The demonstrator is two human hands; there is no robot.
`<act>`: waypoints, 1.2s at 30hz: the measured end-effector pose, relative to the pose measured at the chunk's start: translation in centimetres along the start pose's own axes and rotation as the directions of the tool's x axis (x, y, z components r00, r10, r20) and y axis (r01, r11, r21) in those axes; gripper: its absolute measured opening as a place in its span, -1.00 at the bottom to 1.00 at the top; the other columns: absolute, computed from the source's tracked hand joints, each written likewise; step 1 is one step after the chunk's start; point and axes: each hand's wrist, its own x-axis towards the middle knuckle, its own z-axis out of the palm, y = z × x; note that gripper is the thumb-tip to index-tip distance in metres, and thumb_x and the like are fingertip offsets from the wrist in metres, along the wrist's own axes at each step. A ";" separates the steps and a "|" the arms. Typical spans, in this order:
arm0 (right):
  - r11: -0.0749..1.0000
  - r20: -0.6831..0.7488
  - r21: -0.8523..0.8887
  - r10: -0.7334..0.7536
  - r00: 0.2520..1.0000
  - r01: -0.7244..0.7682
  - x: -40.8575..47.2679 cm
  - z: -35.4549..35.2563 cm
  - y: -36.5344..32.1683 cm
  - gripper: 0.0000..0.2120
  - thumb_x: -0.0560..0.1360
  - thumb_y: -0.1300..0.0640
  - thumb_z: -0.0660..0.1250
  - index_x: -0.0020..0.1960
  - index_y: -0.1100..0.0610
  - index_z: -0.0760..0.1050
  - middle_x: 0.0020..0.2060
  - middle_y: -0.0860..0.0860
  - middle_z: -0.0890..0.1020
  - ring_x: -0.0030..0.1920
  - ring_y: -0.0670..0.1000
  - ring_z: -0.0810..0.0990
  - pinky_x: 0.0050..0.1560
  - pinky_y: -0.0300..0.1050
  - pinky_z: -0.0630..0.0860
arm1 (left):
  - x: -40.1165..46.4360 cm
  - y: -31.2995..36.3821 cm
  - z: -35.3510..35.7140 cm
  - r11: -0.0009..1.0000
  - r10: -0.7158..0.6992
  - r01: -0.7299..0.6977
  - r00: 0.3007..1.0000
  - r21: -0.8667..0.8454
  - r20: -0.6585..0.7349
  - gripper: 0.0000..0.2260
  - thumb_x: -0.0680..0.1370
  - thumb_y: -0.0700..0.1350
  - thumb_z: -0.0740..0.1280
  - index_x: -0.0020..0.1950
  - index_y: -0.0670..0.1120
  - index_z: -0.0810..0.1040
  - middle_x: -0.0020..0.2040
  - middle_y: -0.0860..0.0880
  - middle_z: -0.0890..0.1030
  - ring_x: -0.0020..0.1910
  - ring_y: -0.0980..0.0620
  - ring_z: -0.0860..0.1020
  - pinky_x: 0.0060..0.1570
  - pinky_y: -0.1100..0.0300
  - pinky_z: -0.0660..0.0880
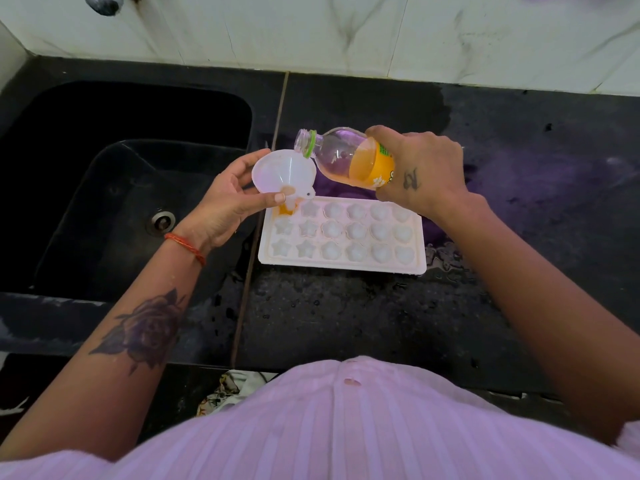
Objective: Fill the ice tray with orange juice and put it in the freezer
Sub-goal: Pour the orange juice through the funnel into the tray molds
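Observation:
A white ice tray (343,263) with star and round moulds lies on the black counter beside the sink. Its far-left cell holds orange juice (286,209); the other cells look white. My left hand (225,202) grips a white funnel (277,169) over that far-left cell. My right hand (420,168) holds an uncapped juice bottle (346,155) tipped on its side, its mouth above the funnel's rim. The orange juice sits in the bottle's lower half, away from the neck.
A deep black sink (114,188) with a drain lies to the left of the tray. The black counter (346,317) is wet, with water pooled right of the tray. A white tiled wall (311,29) backs the counter, and a tap spout (102,3) shows at top left.

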 end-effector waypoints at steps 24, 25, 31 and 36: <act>0.986 -0.039 -0.164 0.025 0.999 -0.031 -2.6 0.1 2.7 -0.43 0.44 0.02 0.43 0.38 -0.08 0.29 0.07 0.09 0.62 0.02 0.20 0.59 -0.08 0.00 0.49 | 1.3 -0.7 2.4 0.998 -0.043 0.040 0.997 0.050 0.057 -0.27 0.23 -0.26 0.49 0.38 -0.04 0.38 0.26 -0.04 0.51 0.23 -0.02 0.53 0.06 0.07 0.60; 0.985 -0.040 -0.171 0.022 0.999 -0.028 -2.6 0.1 2.7 -0.43 0.44 0.01 0.43 0.38 -0.07 0.29 0.08 0.10 0.62 0.02 0.20 0.59 -0.08 -0.01 0.48 | 1.4 -0.7 2.4 0.998 -0.044 0.041 0.998 0.056 0.052 -0.28 0.25 -0.27 0.49 0.38 -0.04 0.38 0.26 -0.04 0.51 0.23 -0.02 0.52 0.08 0.06 0.59; 0.980 -0.041 -0.200 0.000 0.999 -0.008 -2.4 0.0 2.6 -0.43 0.45 0.01 0.42 0.39 -0.07 0.28 0.09 0.09 0.62 0.03 0.20 0.59 -0.11 -0.03 0.45 | 1.4 -0.7 2.4 0.997 -0.048 0.044 0.997 0.064 0.055 -0.34 0.32 -0.33 0.47 0.37 -0.03 0.39 0.27 -0.06 0.51 0.23 -0.03 0.52 0.06 0.08 0.60; 0.978 -0.026 -0.208 0.001 1.000 -0.006 -2.2 -0.2 2.4 -0.42 0.46 0.03 0.41 0.41 -0.07 0.26 0.10 0.09 0.61 0.04 0.19 0.58 -0.13 -0.06 0.40 | 1.4 -0.6 2.4 0.997 -0.052 0.048 0.998 0.065 0.048 -0.32 0.28 -0.29 0.48 0.36 -0.02 0.39 0.29 -0.08 0.49 0.23 -0.05 0.53 0.08 0.05 0.59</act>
